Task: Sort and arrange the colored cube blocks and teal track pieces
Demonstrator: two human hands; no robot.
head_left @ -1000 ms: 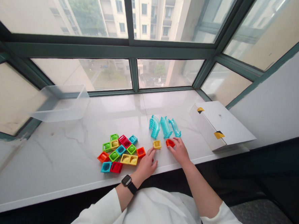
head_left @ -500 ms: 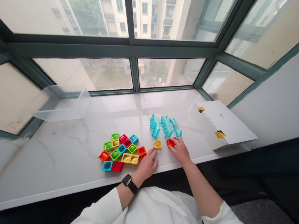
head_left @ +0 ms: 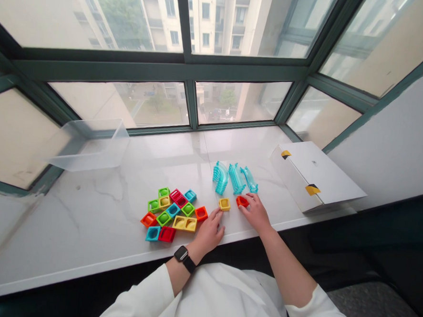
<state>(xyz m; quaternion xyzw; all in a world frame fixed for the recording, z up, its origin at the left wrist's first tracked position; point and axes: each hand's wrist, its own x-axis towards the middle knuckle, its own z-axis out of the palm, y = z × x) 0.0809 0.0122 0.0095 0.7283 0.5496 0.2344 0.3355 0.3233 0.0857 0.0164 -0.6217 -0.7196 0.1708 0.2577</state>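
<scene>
Desk (head_left: 86, 218): white, marbled; runs from lower left to right of centre in the frame.
Bin (head_left: 80, 163): clear plastic; mid left of the frame, well apart from the other items.
Block group (head_left: 173, 210): mixed colours, closely packed; left of centre, lower half of the frame. Its right end lies just beside the left hand (head_left: 209, 232), obstructing that side.
Watch (head_left: 182, 254): black; on the left wrist, lower centre.
Left hand: lower centre; fingers loosely bent, thumb held apart.
Yellow block (head_left: 224, 204): near centre, just above the left index fingertip; contact cannot be confirmed.
Track pieces (head_left: 236, 179): translucent blue; centre, bounding the work area above.
Red block (head_left: 242, 201): right of the yellow block, separated from it; at the right fingertips.
Right hand (head_left: 256, 214): right of centre; thumb and fingers pinching the red block.
White box (head_left: 316, 169): right side of the frame, well apart from the right hand.
</scene>
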